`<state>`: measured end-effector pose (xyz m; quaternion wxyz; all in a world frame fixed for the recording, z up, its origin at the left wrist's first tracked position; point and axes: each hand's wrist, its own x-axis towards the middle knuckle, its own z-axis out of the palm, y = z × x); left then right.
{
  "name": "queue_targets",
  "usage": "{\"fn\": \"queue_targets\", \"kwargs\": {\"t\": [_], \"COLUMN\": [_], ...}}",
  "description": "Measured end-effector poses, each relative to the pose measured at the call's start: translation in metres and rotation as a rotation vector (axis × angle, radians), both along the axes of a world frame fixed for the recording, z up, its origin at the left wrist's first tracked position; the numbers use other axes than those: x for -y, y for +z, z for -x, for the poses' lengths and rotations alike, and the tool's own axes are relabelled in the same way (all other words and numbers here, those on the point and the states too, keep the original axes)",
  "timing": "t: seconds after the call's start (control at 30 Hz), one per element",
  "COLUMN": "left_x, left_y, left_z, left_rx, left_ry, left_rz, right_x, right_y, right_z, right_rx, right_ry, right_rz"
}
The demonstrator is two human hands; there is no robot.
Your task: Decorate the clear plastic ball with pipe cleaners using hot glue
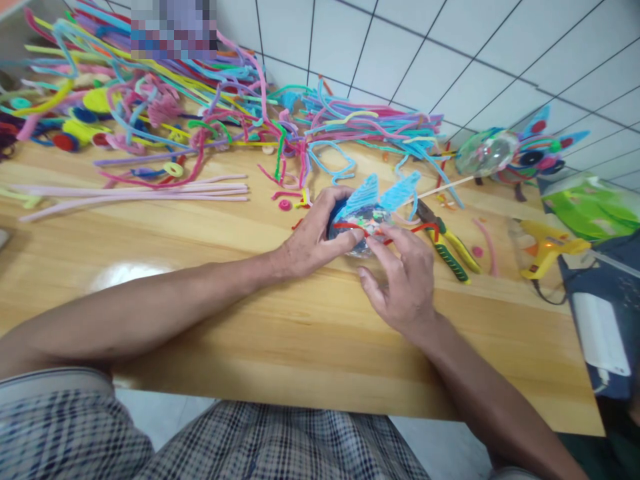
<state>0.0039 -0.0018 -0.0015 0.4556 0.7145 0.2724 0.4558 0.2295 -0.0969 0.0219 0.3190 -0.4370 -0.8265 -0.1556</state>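
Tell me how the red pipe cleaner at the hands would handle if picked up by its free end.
The red pipe cleaner is probably bendable yet shape-holding: its end juts past the right hand with a bend in it. It looks thin, so it is likely very light. That bend should also keep it from rolling far.

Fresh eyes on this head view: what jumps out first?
Probably the tangle of bright pipe cleaners along the back of the table, heaviest at the left. Next, at the centre, the shiny craft piece with two blue ears, held by the left hand while the right hand touches its front. Then, at the right, the yellow glue gun and, behind it, a similar blue-eared figure.
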Motion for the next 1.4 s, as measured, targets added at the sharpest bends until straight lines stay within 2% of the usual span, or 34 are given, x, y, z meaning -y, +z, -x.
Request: {"fn": "queue_targets", "kwargs": {"t": [0.3,0.53,0.87,1.0,1.4], "left_x": [-0.001,0.000,-0.002,-0.002,-0.001], "left_y": [0.001,0.003,0.006,0.006,0.010], "left_z": [0.000,0.002,0.004,0.004,0.005], "left_rx": [-0.002,-0.017,-0.014,-0.007,-0.038], "left_ry": [0.007,-0.001,-0.018,-0.022,-0.039], "left_rz": [-0.030,-0.021,-0.015,-0.034,0.001], "right_x": [0.000,0.002,0.001,0.002,0.000], "right_y": [0.000,-0.002,-0.001,-0.001,0.000], "right_z": [0.002,0.000,0.002,0.001,-0.001], "right_rx": [0.010,0.019,0.027,0.021,0.013], "right_ry": [0.000,-0.016,-0.010,-0.019,-0.017], "right_rz": [-0.021,0.030,-0.024,-0.001,0.006]}}
